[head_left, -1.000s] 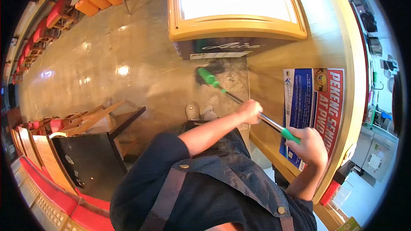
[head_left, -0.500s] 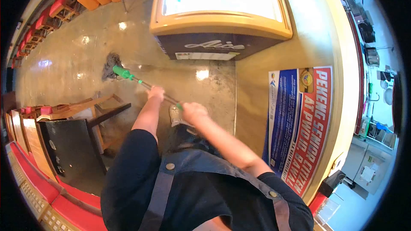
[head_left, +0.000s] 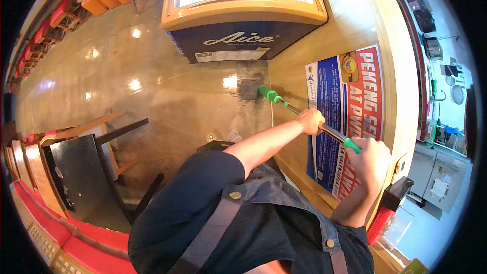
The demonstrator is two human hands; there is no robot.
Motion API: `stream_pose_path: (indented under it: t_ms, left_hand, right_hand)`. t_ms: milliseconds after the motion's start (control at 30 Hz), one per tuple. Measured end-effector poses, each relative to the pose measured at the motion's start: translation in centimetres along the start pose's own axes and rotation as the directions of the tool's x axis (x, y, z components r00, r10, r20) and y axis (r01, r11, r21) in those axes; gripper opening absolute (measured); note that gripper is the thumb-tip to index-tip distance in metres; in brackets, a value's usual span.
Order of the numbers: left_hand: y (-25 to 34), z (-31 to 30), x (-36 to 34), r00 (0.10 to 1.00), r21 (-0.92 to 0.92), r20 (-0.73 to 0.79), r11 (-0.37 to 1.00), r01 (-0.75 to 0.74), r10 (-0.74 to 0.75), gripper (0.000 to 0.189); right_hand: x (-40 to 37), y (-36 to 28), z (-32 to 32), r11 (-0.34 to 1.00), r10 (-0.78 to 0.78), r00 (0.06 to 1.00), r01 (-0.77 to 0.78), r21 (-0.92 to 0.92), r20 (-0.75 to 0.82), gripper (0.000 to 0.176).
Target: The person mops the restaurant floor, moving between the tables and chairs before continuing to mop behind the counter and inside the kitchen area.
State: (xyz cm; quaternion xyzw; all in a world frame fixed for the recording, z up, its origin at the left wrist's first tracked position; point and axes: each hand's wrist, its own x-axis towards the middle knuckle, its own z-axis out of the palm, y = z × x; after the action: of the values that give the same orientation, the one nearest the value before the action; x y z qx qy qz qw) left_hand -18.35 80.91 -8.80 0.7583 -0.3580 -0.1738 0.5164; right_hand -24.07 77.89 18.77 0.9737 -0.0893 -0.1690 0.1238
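Floor [head_left: 152,66] is the biggest thing in here: smooth, glossy, tan-brown with darker mottling, ceiling lights bouncing off it in hot spots. Counter panel [head_left: 289,76] next, flat pale timber sheet with visible grain, running alongside the person. Aice freezer [head_left: 238,30] butts up near it: boxy, rounded yellow rim, dark printed front, top too bright to read. Over to the left, black slab [head_left: 83,172] of furniture, flat face, scuffed with pale marks, square-section wooden legs nearby. Poster [head_left: 342,116] on the panel is flat, blue, white and red, glossy print. Mop [head_left: 293,108] slants across in front of the person, slim metallic shaft, bright green plastic at both ends. Mop head [head_left: 248,90] is grey, shaggy, blurred, down on the floor just beside the panel base and near the freezer. Right hand [head_left: 371,158] has its fingers wrapped round the top end; left hand [head_left: 310,121] is curled tight round mid-shaft. Smallest bit: green end grip [head_left: 351,145], smooth, tubular, partly hidden in the right hand.
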Motion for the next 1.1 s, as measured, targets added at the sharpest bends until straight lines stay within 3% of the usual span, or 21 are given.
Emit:
stream_pose_path:
  t_ms: [133,233,300,433,467,500,533,567,600,633,700,767,800,833,867,900,933,967,1000,1033,1100]
  left_hand:
    - [-0.3,-2.5,-5.6,0.996,-0.021,0.069,0.998,0.060,-0.058,0.006]
    - [-0.3,-4.4,-10.8,0.988,0.041,-0.041,0.987,0.154,-0.152,0.007]
    - [-2.3,-5.3,-14.8,0.985,0.117,-0.161,0.989,0.089,-0.070,0.010]
    - [-9.3,-8.1,-24.1,0.892,0.046,-0.351,0.946,0.320,-0.285,0.013]
    - [-11.6,-8.6,-26.3,0.914,0.338,-0.380,0.900,0.277,-0.138,0.006]
    - [-15.7,-8.7,-29.1,0.917,0.531,-0.381,0.784,0.321,-0.118,0.006]
    - [-18.6,-9.4,-31.9,0.859,0.458,-0.462,0.770,0.444,-0.220,0.008]
    - [-17.9,-10.5,-32.4,0.638,0.436,-0.442,0.471,0.767,-0.630,0.017]
    - [-18.7,-11.3,-32.9,0.475,0.498,-0.395,0.251,0.830,-0.786,0.031]
    - [-19.5,-11.8,-32.8,0.271,0.558,-0.362,0.025,0.829,-0.892,0.046]
    - [-17.1,-12.9,-29.8,0.299,0.682,-0.345,-0.020,0.731,-0.890,0.046]
    - [-13.2,-11.8,-25.4,0.406,0.775,-0.026,0.238,0.585,-0.913,0.036]
    - [-15.2,-8.6,-24.0,0.527,0.739,-0.073,0.309,0.599,-0.847,0.027]
    - [-13.4,-6.8,-20.8,0.534,0.676,0.039,0.416,0.609,-0.845,0.023]
    - [-13.3,-3.5,-17.9,0.610,0.613,0.098,0.530,0.586,-0.786,0.021]
    - [-10.8,-1.5,-14.4,0.725,0.530,0.157,0.676,0.511,-0.671,0.023]
    - [-8.1,0.5,-11.5,0.897,0.410,0.141,0.849,0.332,-0.419,0.022]
    - [-6.1,3.1,-8.6,0.977,0.366,0.051,0.914,0.174,-0.207,0.020]
    - [-3.4,4.7,-5.7,0.996,0.288,0.005,0.954,0.081,-0.086,0.016]
    - [0.6,4.3,-3.5,0.990,0.229,0.074,0.968,0.102,-0.121,0.010]
    - [3.4,5.0,-1.4,0.996,0.078,0.027,0.994,0.077,-0.079,0.011]
  right_hand:
    - [-3.0,-3.6,-0.4,0.988,-0.151,0.989,0.151,-0.036,0.001,0.017]
    - [-4.1,-4.9,-0.4,0.955,-0.292,0.956,0.292,0.054,-0.017,0.022]
    - [-3.7,-6.3,0.1,0.899,-0.425,0.904,0.416,0.136,0.047,0.023]
    - [-1.2,-13.2,5.5,0.805,-0.575,0.807,0.529,0.269,0.136,0.021]
    - [-0.8,-15.7,7.8,0.778,-0.607,0.773,0.532,0.335,0.183,0.017]
    - [-0.1,-18.7,12.9,0.757,-0.633,0.752,0.552,0.351,0.182,0.018]
    - [0.1,-21.6,16.1,0.746,-0.649,0.741,0.573,0.339,0.174,0.023]
    - [0.5,-24.3,18.4,0.753,-0.642,0.733,0.548,0.364,0.225,0.028]
    - [0.9,-26.3,20.0,0.780,-0.624,0.693,0.523,0.344,0.361,0.029]
    - [1.1,-27.4,24.1,0.807,-0.584,0.723,0.470,0.357,0.369,0.030]
    - [1.7,-24.7,21.7,0.735,-0.676,0.667,0.579,0.352,0.313,0.033]
    - [2.9,-19.4,21.9,0.757,-0.652,0.660,0.548,0.356,0.372,0.033]
    - [3.5,-15.9,21.0,0.791,-0.609,0.701,0.509,0.339,0.370,0.032]
    - [3.6,-12.3,16.9,0.863,-0.501,0.730,0.382,0.330,0.465,0.030]
    - [4.1,-8.3,17.1,0.893,-0.450,0.773,0.373,0.253,0.448,0.029]
    - [3.6,-4.2,14.5,0.927,-0.376,0.813,0.324,0.191,0.445,0.025]
    - [2.8,-0.4,12.4,0.955,-0.292,0.872,0.246,0.163,0.392,0.024]
    - [1.1,2.1,8.8,0.984,-0.178,0.931,0.160,0.081,0.319,0.021]
    - [-0.3,4.0,5.9,0.992,-0.129,0.955,0.123,0.038,0.268,0.020]
    - [-1.8,5.2,3.9,0.997,-0.080,0.987,0.082,-0.006,0.140,0.019]
    - [-3.6,5.8,2.9,0.996,-0.086,0.994,0.087,0.004,-0.059,0.019]
